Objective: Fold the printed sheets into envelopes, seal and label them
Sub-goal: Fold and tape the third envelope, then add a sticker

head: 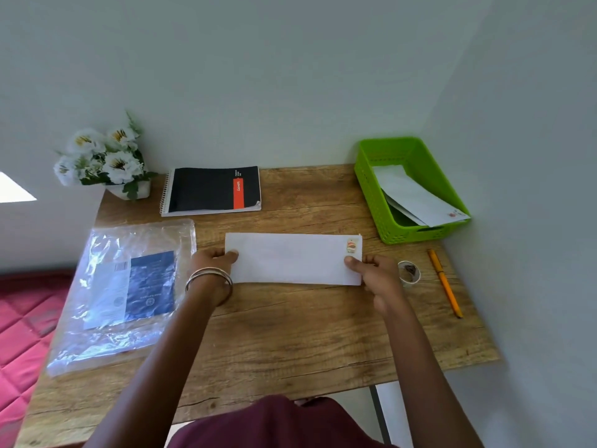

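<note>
White envelope [292, 258] pinched at its ends by left hand [213, 258] and right hand [374, 270], fingers hidden beneath.

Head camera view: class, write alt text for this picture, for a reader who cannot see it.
A person's left hand and right hand pinch the two ends of a white envelope with a sticker at its right end, over a wooden desk. A green basket at back right holds more envelopes; tape roll and pencil lie to the right.

bare wood table [290, 334] near edge, tape roll [409, 272] and pencil [444, 282] crowding right
</note>
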### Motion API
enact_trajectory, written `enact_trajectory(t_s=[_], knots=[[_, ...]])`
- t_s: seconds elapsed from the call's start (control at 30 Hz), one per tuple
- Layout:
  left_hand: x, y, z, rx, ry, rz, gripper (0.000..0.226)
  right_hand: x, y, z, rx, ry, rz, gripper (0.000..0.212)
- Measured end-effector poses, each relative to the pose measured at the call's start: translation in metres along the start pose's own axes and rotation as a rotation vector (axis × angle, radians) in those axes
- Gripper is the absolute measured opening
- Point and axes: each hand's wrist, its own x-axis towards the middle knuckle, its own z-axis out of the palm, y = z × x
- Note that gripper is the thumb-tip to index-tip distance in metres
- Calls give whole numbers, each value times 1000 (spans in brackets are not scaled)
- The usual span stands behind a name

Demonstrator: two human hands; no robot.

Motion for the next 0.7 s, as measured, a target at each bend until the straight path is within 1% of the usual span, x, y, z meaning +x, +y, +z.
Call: enact_trajectory(t_s=[0.1, 0.2, 0.27, 0.33, 0.4, 0.43, 0.5, 0.57, 0.63, 0.7], knots=[[1, 17, -7, -74, -60, 78, 5, -9, -18, -16, 91, -90, -67, 7], [-7, 48, -7, -175, -86, 199, 2, -11, -37, -35, 136, -113, -128, 10], [-17, 75, 1, -289, -108, 277, 11, -9, -50, -50, 218, -95, -158, 10], [-25, 100, 15, -438, -159, 300, 15, -10, -63, -64, 305, -52, -196, 9], [-33, 121, 34, -591, -292, 241, 20, -10, -71, -81, 401, 21, -228, 10], [-37, 129, 46, -619, -374, 200, 24, -9, -73, -89, 432, 68, -238, 10], [-49, 140, 70, -576, -530, 159, 27, -6, -73, -103, 472, 173, -231, 12], [-61, 146, 97, -526, -637, 151, 22, -1, -72, -116, 534, 264, -212, 16], [-71, 147, 123, -452, -686, 159, 17, 6, -72, -124, 602, 316, -195, 18], [-76, 146, 144, -392, -690, 153, 13, 17, -74, -130, 604, 340, -184, 16]])
